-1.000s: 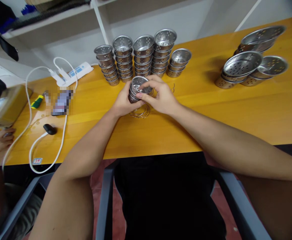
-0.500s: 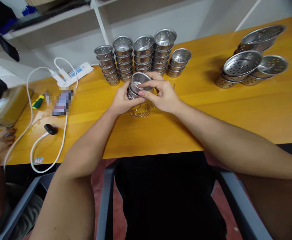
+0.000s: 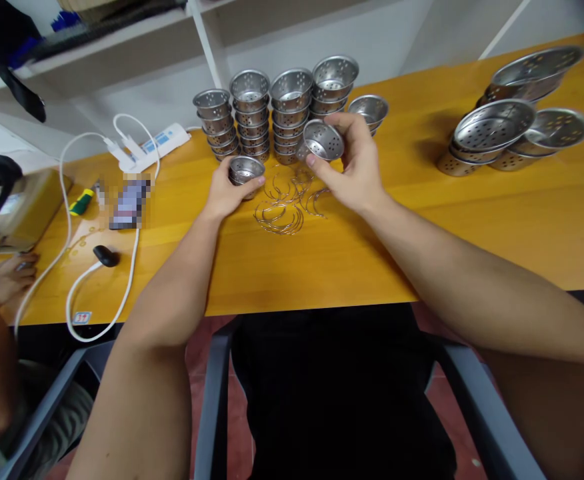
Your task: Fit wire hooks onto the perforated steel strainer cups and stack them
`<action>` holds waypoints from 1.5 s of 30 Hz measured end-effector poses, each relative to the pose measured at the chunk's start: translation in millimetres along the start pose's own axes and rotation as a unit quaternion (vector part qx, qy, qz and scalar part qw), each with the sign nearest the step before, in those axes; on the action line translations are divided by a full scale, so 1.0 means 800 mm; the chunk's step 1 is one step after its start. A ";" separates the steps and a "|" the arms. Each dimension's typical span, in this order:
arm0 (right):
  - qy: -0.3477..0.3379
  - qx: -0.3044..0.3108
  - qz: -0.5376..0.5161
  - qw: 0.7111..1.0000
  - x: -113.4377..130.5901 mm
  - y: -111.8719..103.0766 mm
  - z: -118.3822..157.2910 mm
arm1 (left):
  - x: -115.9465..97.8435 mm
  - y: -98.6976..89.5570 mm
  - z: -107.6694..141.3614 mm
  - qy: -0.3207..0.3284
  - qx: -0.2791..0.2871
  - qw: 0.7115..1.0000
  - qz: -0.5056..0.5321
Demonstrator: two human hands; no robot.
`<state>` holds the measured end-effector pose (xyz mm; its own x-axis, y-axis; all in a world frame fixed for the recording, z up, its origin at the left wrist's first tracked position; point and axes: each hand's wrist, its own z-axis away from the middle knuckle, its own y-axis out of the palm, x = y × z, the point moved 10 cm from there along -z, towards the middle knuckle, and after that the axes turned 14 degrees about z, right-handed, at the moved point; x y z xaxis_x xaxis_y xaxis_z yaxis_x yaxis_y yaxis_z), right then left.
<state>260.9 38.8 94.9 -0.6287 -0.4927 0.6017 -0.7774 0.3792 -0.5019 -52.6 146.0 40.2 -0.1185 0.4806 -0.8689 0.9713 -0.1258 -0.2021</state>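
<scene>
My right hand [image 3: 355,160] grips a perforated metal cup [image 3: 323,141] by its side, thumb in front and fingers behind, tilted toward me above the table. My left hand [image 3: 229,190] is wrapped round a small stack of the same perforated cups [image 3: 247,169], low over the table or on it; I cannot tell which. Between the hands lies a loose heap of thin curved wires [image 3: 283,208]. Just beyond stand several tall stacks of perforated cups [image 3: 291,100], and a shorter stack [image 3: 369,110] is partly hidden behind my right hand.
Larger perforated metal cups [image 3: 495,130] stand at the right. Left on the table [image 3: 472,233] are a power strip [image 3: 159,147] with white cables, a phone [image 3: 131,203], a green-yellow tool [image 3: 81,201] and a black plug-like object [image 3: 105,255]. Another person's hand [image 3: 7,279] rests at far left.
My hands have moved apart. The right hand has lifted one cup off the stack, up and to the right; the left has shifted left with the remaining cups, baring the wires.
</scene>
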 end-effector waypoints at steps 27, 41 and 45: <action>-0.017 0.029 -0.007 0.999 0.007 0.005 0.004 | -0.136 -0.006 0.030 0.247 -0.065 0.963 -0.090; -0.071 0.135 -0.048 0.987 0.048 0.041 0.020 | -0.090 0.128 0.054 0.147 0.141 0.978 -0.046; -0.056 0.151 -0.019 0.987 0.020 0.030 0.014 | -0.081 0.113 0.050 0.137 0.117 0.982 -0.049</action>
<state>232.5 31.1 85.3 -0.5793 -0.5921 0.5602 -0.7492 0.1162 -0.6520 34.8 68.5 60.4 -0.1175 0.7122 -0.6921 0.8805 -0.2476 -0.4043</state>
